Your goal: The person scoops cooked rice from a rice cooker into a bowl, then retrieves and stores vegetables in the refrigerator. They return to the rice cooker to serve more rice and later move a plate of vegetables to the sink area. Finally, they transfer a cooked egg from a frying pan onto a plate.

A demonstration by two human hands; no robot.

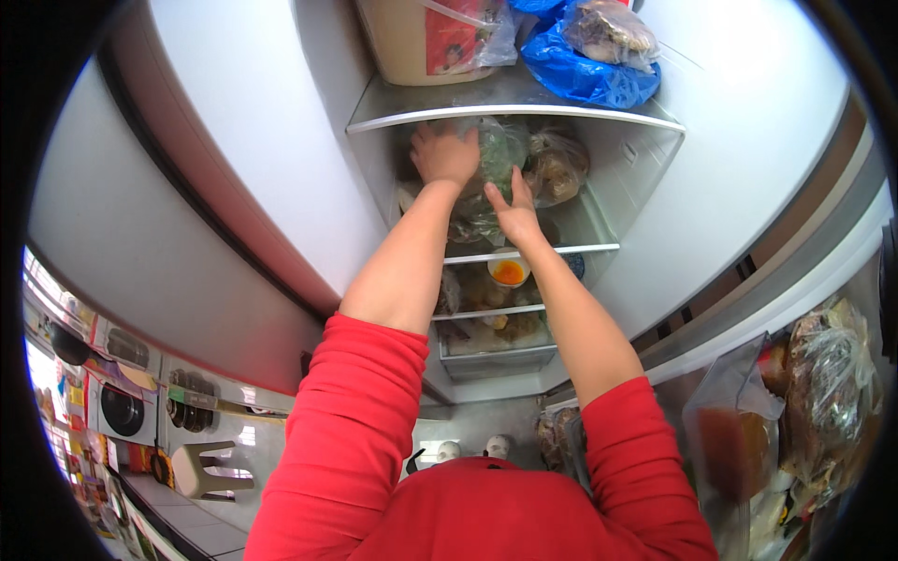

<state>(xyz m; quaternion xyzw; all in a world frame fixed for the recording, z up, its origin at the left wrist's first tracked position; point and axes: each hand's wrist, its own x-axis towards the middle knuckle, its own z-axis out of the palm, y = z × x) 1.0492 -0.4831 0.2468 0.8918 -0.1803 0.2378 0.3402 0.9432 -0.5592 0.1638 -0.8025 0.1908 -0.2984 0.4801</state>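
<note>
Both hands reach into an open refrigerator, onto the shelf below the top one in view. My left hand (447, 156) lies over bagged items at the left, its fingertips touching clear plastic. At the centre is a clear plastic bag of green vegetables (502, 151). My right hand (518, 216) is at the lower right of that bag, thumb and fingers spread along its near side; a firm hold cannot be told. Right of the green bag sits a clear bag with brownish food (559, 168). What lies under my left palm is hidden.
Above, a shelf edge (515, 112) spans the compartment, bearing a beige tub (400, 45) and a blue plastic bag (586, 70). Below stands a white bowl with orange contents (508, 272). Bagged food (831, 393) fills the open door at right. A stool (203, 471) stands lower left.
</note>
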